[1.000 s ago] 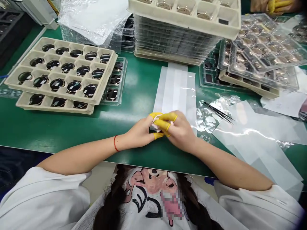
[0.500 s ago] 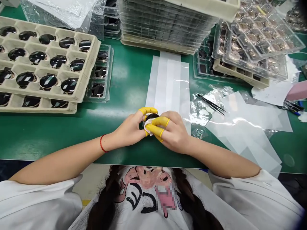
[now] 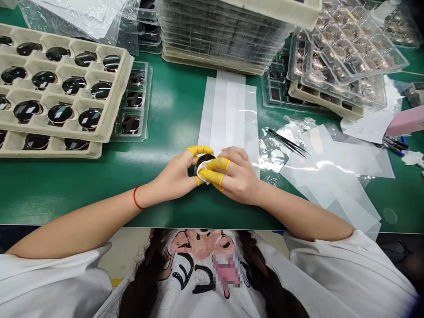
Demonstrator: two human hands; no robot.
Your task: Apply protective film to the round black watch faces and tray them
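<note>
Between thumb and fingers, my left hand (image 3: 177,174) grips a round black disc with a glossy face (image 3: 205,158) by its edge. My right hand (image 3: 240,179) pinches a small white cloth (image 3: 202,171) and presses it against the disc's near side. Yellow finger cots cover several fingertips on both hands. The cloth and fingers hide much of the disc. Beneath and beyond my hands, white paper strips (image 3: 228,110) lie on the green table (image 3: 172,110).
At left, a cream tray (image 3: 115,110) holds rows of similar black discs. A tall stack of clear trays (image 3: 221,35) stands at the back. Tweezers (image 3: 287,143) lie on crumpled plastic film at right, near loose translucent sheets (image 3: 331,168) and more stacked trays (image 3: 351,48).
The whole view has shifted slightly, so the table's things appear a little further left. Both hands keep their hold on the disc and cloth, with the disc's dark face showing slightly more.
</note>
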